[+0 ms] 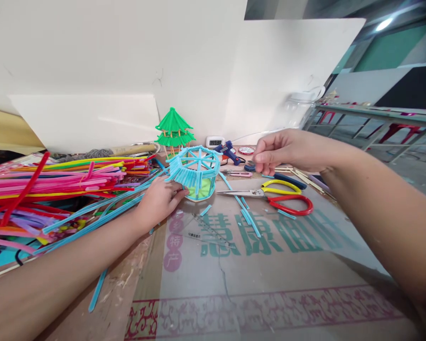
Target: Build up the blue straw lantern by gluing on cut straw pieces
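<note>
A small light-blue model pavilion (198,177), built from pipe cleaners with a spoked round top and a lime-green floor, stands on the covered table. My left hand (161,201) is closed on its lower left side, the thumb at the base edge. My right hand (275,150) is raised to the right, thumb and fingers pinched together; anything between them is too small to make out. Beneath it lie scissors (284,199) with one yellow and one red handle, blades pointing left. Cut light-blue pipe cleaner pieces (246,215) lie around the scissors.
Bundled colourful pipe cleaners (57,184) heap up on the left. Behind the pavilion are a green tiered roof model (173,130), a small digital clock (215,141) and a blue glue gun (229,151). A clear triangular ruler (206,234) lies in front. White boards (199,71) rise behind.
</note>
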Action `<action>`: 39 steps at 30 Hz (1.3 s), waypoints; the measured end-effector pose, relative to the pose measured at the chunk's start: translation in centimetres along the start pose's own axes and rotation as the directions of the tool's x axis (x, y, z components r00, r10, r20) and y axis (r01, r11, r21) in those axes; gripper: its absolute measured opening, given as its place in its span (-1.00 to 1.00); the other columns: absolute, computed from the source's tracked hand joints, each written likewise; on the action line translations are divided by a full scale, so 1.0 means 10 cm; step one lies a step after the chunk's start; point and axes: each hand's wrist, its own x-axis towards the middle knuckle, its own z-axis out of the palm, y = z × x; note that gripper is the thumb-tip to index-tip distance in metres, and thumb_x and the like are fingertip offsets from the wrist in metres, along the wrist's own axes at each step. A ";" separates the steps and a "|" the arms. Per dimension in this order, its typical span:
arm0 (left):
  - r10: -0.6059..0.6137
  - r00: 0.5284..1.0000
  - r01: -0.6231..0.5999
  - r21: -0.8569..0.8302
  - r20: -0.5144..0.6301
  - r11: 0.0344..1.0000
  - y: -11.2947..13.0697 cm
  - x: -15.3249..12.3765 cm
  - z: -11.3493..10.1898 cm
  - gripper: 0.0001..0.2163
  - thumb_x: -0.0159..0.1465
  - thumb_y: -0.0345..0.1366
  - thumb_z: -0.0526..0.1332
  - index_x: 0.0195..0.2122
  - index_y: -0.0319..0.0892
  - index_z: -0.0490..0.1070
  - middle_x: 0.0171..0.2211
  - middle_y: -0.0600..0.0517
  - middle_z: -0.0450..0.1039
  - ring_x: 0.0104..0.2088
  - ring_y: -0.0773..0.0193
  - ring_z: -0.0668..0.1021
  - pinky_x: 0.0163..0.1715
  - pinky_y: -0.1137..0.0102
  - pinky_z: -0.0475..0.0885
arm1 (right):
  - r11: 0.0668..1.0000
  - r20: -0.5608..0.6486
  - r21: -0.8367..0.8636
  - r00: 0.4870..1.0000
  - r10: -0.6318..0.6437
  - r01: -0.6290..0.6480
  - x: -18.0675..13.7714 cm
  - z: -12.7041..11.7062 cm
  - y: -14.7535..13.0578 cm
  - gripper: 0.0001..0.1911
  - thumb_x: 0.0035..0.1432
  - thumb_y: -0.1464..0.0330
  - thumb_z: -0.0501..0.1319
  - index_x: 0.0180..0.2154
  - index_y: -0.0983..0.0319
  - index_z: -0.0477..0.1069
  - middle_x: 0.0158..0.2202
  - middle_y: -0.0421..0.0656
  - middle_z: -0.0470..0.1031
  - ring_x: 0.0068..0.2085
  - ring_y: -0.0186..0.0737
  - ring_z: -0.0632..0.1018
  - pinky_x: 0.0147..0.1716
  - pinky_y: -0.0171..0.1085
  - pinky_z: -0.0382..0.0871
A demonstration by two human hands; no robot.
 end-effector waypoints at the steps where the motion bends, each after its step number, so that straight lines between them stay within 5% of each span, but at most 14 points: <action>1: -0.001 1.000 0.001 0.002 -0.002 1.000 0.00 0.00 0.00 -0.66 0.40 -0.14 0.07 -0.38 -0.18 0.53 -0.45 -0.04 0.55 -0.31 0.12 0.55 -0.22 0.27 0.29 | 1.000 -0.026 -0.012 0.999 -0.020 0.020 -0.03 -0.01 -0.03 -0.63 -0.10 0.09 0.47 -0.46 0.23 0.45 -0.50 -0.16 0.53 -0.49 -0.32 0.49 -0.49 -0.29 0.38; 5: -0.004 1.000 0.004 0.015 -0.002 1.000 -0.01 0.00 0.01 -0.64 0.40 -0.13 0.06 -0.40 -0.19 0.52 -0.44 -0.05 0.56 -0.31 0.11 0.55 -0.24 0.26 0.30 | 0.987 -0.115 -0.111 0.985 -0.127 0.114 -0.14 -0.08 -0.12 -0.61 0.05 0.06 0.38 -0.52 0.20 0.36 -0.59 -0.23 0.40 -0.55 -0.40 0.35 -0.53 -0.30 0.21; 8: -0.004 1.000 0.004 0.014 -0.004 1.000 -0.01 0.00 0.02 -0.65 0.40 -0.14 0.06 -0.38 -0.20 0.53 -0.41 -0.06 0.57 -0.31 0.10 0.55 -0.24 0.26 0.30 | 0.973 -0.158 -0.127 0.965 -0.210 0.191 -0.18 -0.13 -0.12 -0.60 0.19 0.07 0.28 -0.51 0.20 0.37 -0.60 -0.24 0.33 -0.47 -0.37 0.39 -0.37 -0.27 0.26; 12: -0.003 1.000 0.003 0.007 -0.004 1.000 0.00 0.00 0.01 -0.65 0.40 -0.13 0.06 -0.37 -0.19 0.54 -0.39 -0.06 0.59 -0.30 0.09 0.56 -0.24 0.25 0.30 | 0.944 -0.136 0.177 0.957 -0.256 0.278 -0.14 -0.09 -0.08 -0.67 0.14 0.10 0.33 -0.49 0.16 0.37 -0.72 -0.31 0.12 -0.39 -0.24 0.46 -0.21 -0.21 0.36; 17: -0.013 1.000 0.013 0.002 -0.006 1.000 0.00 0.00 0.01 -0.64 0.40 -0.13 0.05 -0.34 -0.19 0.55 -0.37 -0.07 0.59 -0.28 0.09 0.56 -0.23 0.24 0.29 | 0.882 -0.107 0.416 0.975 -0.194 0.221 -0.06 0.11 -0.07 -0.68 0.18 0.17 0.30 -0.48 0.19 0.29 -0.67 -0.38 0.11 -0.63 -0.44 0.14 -0.59 -0.36 0.21; 21: -0.013 1.000 0.013 -0.011 -0.004 1.000 0.00 -0.01 0.01 -0.63 0.41 -0.11 0.04 -0.33 -0.18 0.55 -0.36 -0.06 0.59 -0.27 0.09 0.56 -0.21 0.23 0.29 | 0.999 0.039 0.003 0.999 -0.038 0.038 -0.01 0.23 -0.04 -0.69 0.14 0.11 0.30 -0.42 0.21 0.39 -0.51 -0.29 0.38 -0.68 -0.50 0.11 -0.70 -0.37 -0.07; 27: -0.018 1.000 0.018 -0.022 0.012 1.000 0.00 0.00 0.00 -0.64 0.41 -0.12 0.04 -0.35 -0.18 0.54 -0.37 -0.04 0.60 -0.27 0.10 0.56 -0.21 0.24 0.29 | 0.798 0.037 -0.599 0.998 -0.057 0.067 0.04 0.50 -0.04 -0.81 0.23 0.31 0.15 -0.25 0.17 0.54 -0.38 -0.20 0.56 -0.36 -0.23 0.50 -0.38 -0.30 0.25; 32: -0.006 1.000 0.006 -0.025 0.006 1.000 0.00 0.00 -0.01 -0.64 0.41 -0.11 0.04 -0.34 -0.17 0.54 -0.37 -0.04 0.60 -0.28 0.12 0.56 -0.20 0.25 0.31 | 0.711 0.120 -0.689 0.990 -0.077 0.139 0.10 0.65 0.05 -0.74 0.21 0.33 0.15 -0.14 0.16 0.58 -0.19 -0.11 0.59 -0.24 -0.14 0.54 -0.31 -0.28 0.29; 39: -0.008 1.000 0.008 -0.017 0.009 1.000 0.00 0.00 -0.01 -0.64 0.41 -0.12 0.03 -0.34 -0.19 0.54 -0.38 -0.04 0.59 -0.29 0.11 0.56 -0.20 0.24 0.32 | 0.712 0.176 -0.686 0.984 -0.037 0.150 0.18 0.72 0.24 -0.67 0.12 0.20 0.27 -0.09 0.12 0.57 -0.28 -0.18 0.60 -0.31 -0.18 0.54 -0.38 -0.32 0.26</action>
